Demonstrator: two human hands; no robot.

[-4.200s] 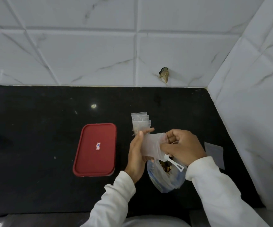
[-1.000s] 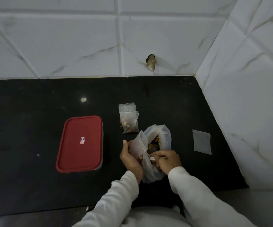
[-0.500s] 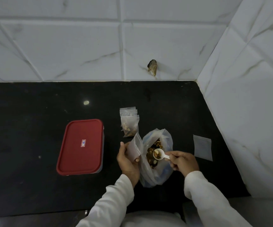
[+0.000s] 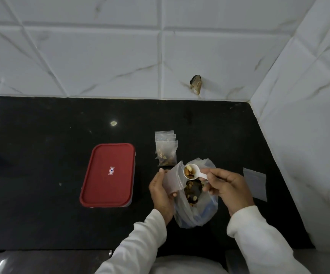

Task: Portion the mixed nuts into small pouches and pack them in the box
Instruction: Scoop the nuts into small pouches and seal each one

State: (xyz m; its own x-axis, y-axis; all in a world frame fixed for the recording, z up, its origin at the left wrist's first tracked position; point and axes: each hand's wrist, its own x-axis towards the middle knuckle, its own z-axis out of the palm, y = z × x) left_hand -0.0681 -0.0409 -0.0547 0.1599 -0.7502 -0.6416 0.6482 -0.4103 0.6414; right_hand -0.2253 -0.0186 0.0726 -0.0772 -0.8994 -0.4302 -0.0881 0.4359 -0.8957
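Just right of the red-lidded box (image 4: 108, 175), a small pouch (image 4: 173, 180) is held open and upright by the left hand (image 4: 160, 191), whose fingers are curled round its lower edge; the pouch's mouth is turned toward a white scoop (image 4: 199, 175), which is loaded with mixed nuts (image 4: 188, 172) and pinched by its handle in the right hand (image 4: 230, 187); the scoop's bowl is at the pouch's mouth, though whether it touches cannot be told. Beneath both hands, further right of the box, a large clear bag (image 4: 197, 212) of nuts lies open on the black counter (image 4: 41, 194).

Beyond the hands, off the box's far right corner, a small stack of filled pouches (image 4: 166, 153) is laid; several portions are therefore judged done, though the count cannot be made out. One flat empty pouch (image 4: 255, 183) lies well right of the box, past the right hand. The box is shut under its lid; packing is judged not yet begun, though its inside is hidden. The held pouch is yet to be filled and sealed; the spare is to be filled; all are then to be boxed. A tiled wall (image 4: 101, 56) stands behind the box.
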